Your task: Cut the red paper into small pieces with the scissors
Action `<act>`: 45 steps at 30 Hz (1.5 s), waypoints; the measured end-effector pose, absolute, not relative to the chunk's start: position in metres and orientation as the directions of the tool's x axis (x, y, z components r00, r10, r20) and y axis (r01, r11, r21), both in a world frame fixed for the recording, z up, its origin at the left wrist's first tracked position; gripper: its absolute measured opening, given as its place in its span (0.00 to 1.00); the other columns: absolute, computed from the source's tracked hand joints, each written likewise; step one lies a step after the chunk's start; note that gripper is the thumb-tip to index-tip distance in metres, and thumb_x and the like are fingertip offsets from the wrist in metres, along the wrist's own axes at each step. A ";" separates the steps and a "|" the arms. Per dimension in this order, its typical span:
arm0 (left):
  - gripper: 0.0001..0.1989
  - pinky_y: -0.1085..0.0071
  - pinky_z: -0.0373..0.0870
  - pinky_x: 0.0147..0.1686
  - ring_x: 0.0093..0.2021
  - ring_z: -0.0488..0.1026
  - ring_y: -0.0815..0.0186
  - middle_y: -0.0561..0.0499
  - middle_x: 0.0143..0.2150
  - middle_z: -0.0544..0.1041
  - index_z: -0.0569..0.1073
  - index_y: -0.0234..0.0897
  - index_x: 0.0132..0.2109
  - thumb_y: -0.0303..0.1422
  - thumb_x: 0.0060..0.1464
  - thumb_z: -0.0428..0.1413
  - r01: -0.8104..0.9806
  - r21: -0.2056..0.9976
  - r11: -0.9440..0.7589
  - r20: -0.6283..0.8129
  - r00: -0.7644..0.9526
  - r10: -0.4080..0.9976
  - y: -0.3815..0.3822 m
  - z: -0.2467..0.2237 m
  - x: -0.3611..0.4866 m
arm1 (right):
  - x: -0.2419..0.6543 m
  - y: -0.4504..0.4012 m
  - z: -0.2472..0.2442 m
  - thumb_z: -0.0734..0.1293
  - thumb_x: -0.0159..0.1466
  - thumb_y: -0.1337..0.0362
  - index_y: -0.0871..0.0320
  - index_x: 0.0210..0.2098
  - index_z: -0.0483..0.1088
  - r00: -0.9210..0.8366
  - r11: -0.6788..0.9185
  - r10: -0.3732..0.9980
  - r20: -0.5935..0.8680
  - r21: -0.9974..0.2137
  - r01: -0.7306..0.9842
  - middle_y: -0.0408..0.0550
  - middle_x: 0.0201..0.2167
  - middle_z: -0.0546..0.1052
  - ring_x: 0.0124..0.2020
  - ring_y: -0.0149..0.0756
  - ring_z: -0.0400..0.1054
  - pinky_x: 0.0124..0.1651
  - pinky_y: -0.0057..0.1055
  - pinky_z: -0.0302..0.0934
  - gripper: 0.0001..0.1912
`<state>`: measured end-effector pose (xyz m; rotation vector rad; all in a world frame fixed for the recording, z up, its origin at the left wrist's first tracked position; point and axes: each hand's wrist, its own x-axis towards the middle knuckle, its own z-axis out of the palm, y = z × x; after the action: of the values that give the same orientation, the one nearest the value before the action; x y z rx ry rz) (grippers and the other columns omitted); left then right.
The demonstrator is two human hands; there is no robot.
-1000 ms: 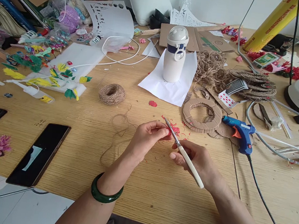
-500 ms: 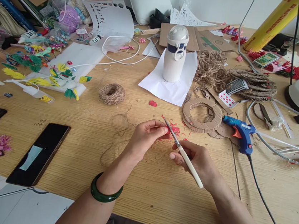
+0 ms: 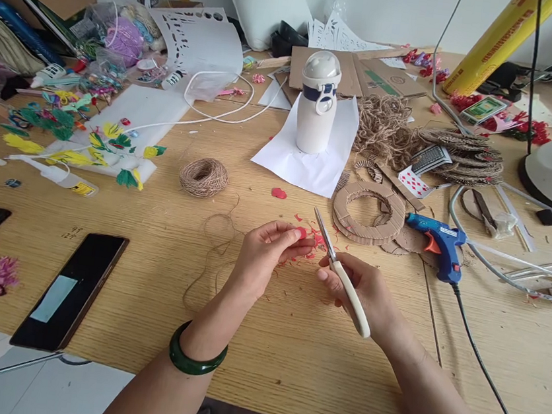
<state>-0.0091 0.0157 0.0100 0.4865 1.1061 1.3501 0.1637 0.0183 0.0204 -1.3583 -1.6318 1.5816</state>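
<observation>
Between thumb and fingers, my left hand (image 3: 265,252) pinches a small red paper piece (image 3: 301,232). My right hand (image 3: 359,288) is wrapped round the white handles of a pair of scissors (image 3: 351,295), whose blades point up and away, apart from the red piece. The blades look closed or nearly so. Red paper scraps (image 3: 319,240) lie scattered on the wooden table (image 3: 259,351) just beyond and beneath my hands. One rounded red paper piece (image 3: 279,193) lies farther off, by the white sheet.
A white bottle (image 3: 315,115) stands on paper. To the right are a cardboard ring (image 3: 370,211) and a blue glue gun (image 3: 439,242) with its cord. Twine (image 3: 204,177) and a phone (image 3: 70,290) lie left; craft supplies crowd the back.
The scissors have moved away from the red paper piece, and their blades now point more steeply upward. My left hand has turned slightly, showing more of the piece. The view has shifted a little.
</observation>
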 end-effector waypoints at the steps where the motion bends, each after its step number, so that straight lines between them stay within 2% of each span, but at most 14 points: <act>1: 0.08 0.63 0.77 0.44 0.35 0.81 0.61 0.46 0.32 0.82 0.76 0.29 0.32 0.30 0.46 0.66 -0.529 0.820 0.219 -0.346 -0.154 0.925 0.016 0.009 -0.009 | 0.164 0.019 0.020 0.72 0.56 0.45 0.59 0.31 0.67 -0.381 -0.175 0.880 -0.283 -0.939 0.295 0.37 0.20 0.60 0.21 0.27 0.54 0.20 0.26 0.49 0.23; 9: 0.11 0.63 0.76 0.45 0.37 0.81 0.62 0.44 0.33 0.83 0.77 0.29 0.34 0.33 0.46 0.66 -0.503 0.844 0.186 -0.344 -0.243 0.907 0.017 0.002 -0.009 | 0.159 0.018 0.018 0.73 0.54 0.47 0.59 0.32 0.68 -0.322 -0.247 0.899 -0.298 -0.950 0.188 0.37 0.19 0.62 0.19 0.27 0.55 0.19 0.26 0.49 0.22; 13: 0.10 0.63 0.76 0.45 0.37 0.80 0.63 0.47 0.33 0.82 0.79 0.32 0.33 0.35 0.45 0.66 -0.466 0.861 0.203 -0.328 -0.206 0.922 0.011 0.001 0.001 | 0.156 0.014 0.016 0.73 0.56 0.51 0.58 0.42 0.68 -0.230 -0.191 0.954 -0.193 -0.981 0.030 0.42 0.26 0.71 0.24 0.30 0.62 0.25 0.27 0.58 0.21; 17: 0.09 0.64 0.75 0.45 0.38 0.79 0.62 0.48 0.35 0.83 0.80 0.34 0.32 0.36 0.47 0.65 -0.434 0.875 0.215 -0.311 -0.163 0.936 0.002 0.001 0.017 | 0.156 0.013 0.016 0.74 0.55 0.54 0.57 0.44 0.66 -0.172 -0.148 0.976 -0.136 -0.987 -0.060 0.47 0.34 0.75 0.30 0.32 0.67 0.31 0.29 0.62 0.23; 25: 0.07 0.65 0.75 0.45 0.40 0.79 0.62 0.48 0.35 0.82 0.79 0.34 0.31 0.35 0.49 0.64 -0.387 0.894 0.227 -0.309 -0.162 0.937 -0.009 0.010 0.029 | 0.156 0.015 0.016 0.75 0.53 0.55 0.58 0.40 0.66 -0.142 -0.185 0.975 -0.172 -0.979 -0.084 0.42 0.29 0.72 0.24 0.27 0.60 0.27 0.27 0.57 0.21; 32: 0.10 0.65 0.75 0.45 0.42 0.79 0.61 0.46 0.40 0.83 0.81 0.36 0.37 0.38 0.53 0.61 -0.452 0.841 0.298 -0.368 -0.074 0.927 -0.015 0.010 0.020 | 0.158 0.016 0.018 0.75 0.52 0.54 0.59 0.40 0.65 -0.229 -0.274 0.941 -0.250 -0.959 -0.077 0.38 0.24 0.69 0.22 0.27 0.59 0.23 0.26 0.52 0.23; 34: 0.11 0.65 0.75 0.45 0.41 0.79 0.61 0.46 0.40 0.82 0.81 0.36 0.37 0.40 0.53 0.61 -0.400 0.863 0.309 -0.365 -0.071 0.928 -0.017 0.009 0.016 | 0.158 0.016 0.016 0.75 0.52 0.55 0.59 0.41 0.65 -0.262 -0.280 0.931 -0.254 -0.958 -0.065 0.37 0.23 0.68 0.21 0.27 0.58 0.22 0.26 0.51 0.24; 38: 0.10 0.68 0.73 0.44 0.38 0.77 0.63 0.48 0.35 0.82 0.80 0.36 0.34 0.39 0.48 0.65 -0.175 0.949 0.262 -0.282 -0.105 0.954 -0.019 0.008 0.009 | 0.158 0.016 0.014 0.76 0.51 0.57 0.60 0.41 0.65 -0.327 -0.272 0.912 -0.247 -0.962 -0.033 0.40 0.25 0.71 0.22 0.27 0.60 0.23 0.26 0.51 0.25; 40: 0.10 0.68 0.73 0.44 0.37 0.77 0.64 0.49 0.33 0.81 0.81 0.36 0.33 0.39 0.48 0.65 -0.132 0.956 0.263 -0.278 -0.113 0.954 -0.020 0.009 0.007 | 0.159 0.016 0.015 0.76 0.51 0.58 0.61 0.41 0.65 -0.330 -0.278 0.910 -0.252 -0.960 -0.036 0.40 0.25 0.71 0.22 0.27 0.59 0.23 0.26 0.52 0.24; 45: 0.10 0.67 0.75 0.41 0.34 0.76 0.66 0.50 0.32 0.81 0.81 0.35 0.32 0.38 0.47 0.66 -0.238 0.921 0.310 -0.351 -0.159 0.923 -0.021 0.011 0.001 | 0.159 0.018 0.019 0.73 0.53 0.58 0.59 0.40 0.64 -0.270 -0.287 0.926 -0.262 -0.956 -0.055 0.37 0.22 0.67 0.22 0.28 0.60 0.24 0.27 0.53 0.20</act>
<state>0.0014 -0.0206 0.0111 0.7041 1.3342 1.1826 0.1593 0.0175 0.0193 -1.2043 -1.1818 1.6591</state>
